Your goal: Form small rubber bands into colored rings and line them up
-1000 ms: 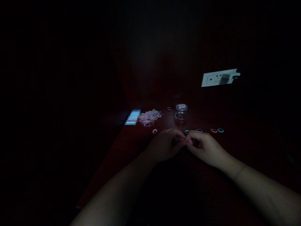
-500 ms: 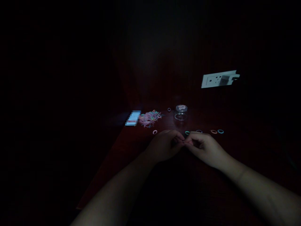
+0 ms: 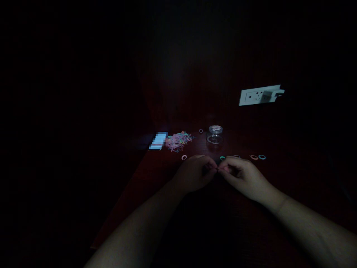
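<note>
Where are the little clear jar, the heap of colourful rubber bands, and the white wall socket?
clear jar [image 3: 214, 135], head view, on its glass side.
heap of rubber bands [image 3: 177, 140], head view, on the middle of the pile.
wall socket [image 3: 253, 96], head view, on its white faceplate.

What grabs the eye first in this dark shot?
The person's left hand and right hand, fingertips pinched together at the centre over the dark reddish wooden table; whatever sits between them is too small to tell. Behind and to the left lies a tangled heap of small pastel rubber bands, with a small clear round jar to its right. A white wall socket strip with a plug glows upper right.
</note>
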A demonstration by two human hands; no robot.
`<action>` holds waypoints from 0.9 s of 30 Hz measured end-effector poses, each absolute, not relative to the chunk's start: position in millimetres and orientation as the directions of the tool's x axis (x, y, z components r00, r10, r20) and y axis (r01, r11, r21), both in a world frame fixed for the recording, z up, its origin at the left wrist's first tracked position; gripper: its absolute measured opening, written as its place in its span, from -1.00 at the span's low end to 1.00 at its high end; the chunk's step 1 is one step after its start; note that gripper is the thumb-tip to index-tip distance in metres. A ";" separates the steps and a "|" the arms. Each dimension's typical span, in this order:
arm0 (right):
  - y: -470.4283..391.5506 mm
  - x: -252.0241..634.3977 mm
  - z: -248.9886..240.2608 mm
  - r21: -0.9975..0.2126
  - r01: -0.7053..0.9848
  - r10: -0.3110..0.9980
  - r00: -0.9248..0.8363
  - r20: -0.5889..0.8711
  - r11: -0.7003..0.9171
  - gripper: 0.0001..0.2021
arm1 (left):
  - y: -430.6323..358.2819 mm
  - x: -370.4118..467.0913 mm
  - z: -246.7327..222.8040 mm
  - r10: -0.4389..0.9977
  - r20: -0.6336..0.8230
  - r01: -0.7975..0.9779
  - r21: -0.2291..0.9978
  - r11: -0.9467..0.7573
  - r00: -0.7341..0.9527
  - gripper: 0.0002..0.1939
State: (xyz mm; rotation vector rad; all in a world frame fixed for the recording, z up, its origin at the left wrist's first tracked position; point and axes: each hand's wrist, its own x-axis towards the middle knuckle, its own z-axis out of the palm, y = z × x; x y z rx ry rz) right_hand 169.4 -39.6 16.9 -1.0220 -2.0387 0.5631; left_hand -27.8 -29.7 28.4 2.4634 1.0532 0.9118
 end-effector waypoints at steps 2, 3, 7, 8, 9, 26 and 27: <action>-40.2 169.2 17.2 -0.656 0.480 0.812 -0.381 0.442 0.582 -0.87 | -29.5 -28.0 28.3 0.733 0.428 0.535 0.503 -0.679 0.528 -0.93; -40.2 169.3 17.3 -0.651 0.483 0.810 -0.381 0.446 0.586 -0.87 | -29.5 -28.1 28.4 0.734 0.426 0.537 0.502 -0.678 0.528 -0.94; -39.4 169.5 17.4 -0.645 0.490 0.809 -0.377 0.450 0.587 -0.88 | -30.3 -28.4 29.5 0.742 0.417 0.553 0.496 -0.670 0.525 -0.95; -39.2 169.4 17.6 -0.647 0.491 0.812 -0.376 0.447 0.584 -0.88 | -30.6 -28.3 29.8 0.744 0.417 0.557 0.493 -0.668 0.523 -0.95; -39.1 169.4 17.9 -0.648 0.493 0.814 -0.375 0.443 0.580 -0.88 | -30.8 -28.3 29.9 0.744 0.418 0.560 0.491 -0.668 0.521 -0.95; -40.3 170.0 19.3 -0.645 0.518 0.826 -0.371 0.423 0.563 -0.91 | -31.3 -29.3 29.7 0.736 0.417 0.545 0.496 -0.676 0.533 -0.93; -40.4 170.1 19.2 -0.644 0.517 0.826 -0.371 0.425 0.564 -0.90 | -31.3 -29.3 29.7 0.735 0.417 0.542 0.498 -0.677 0.535 -0.93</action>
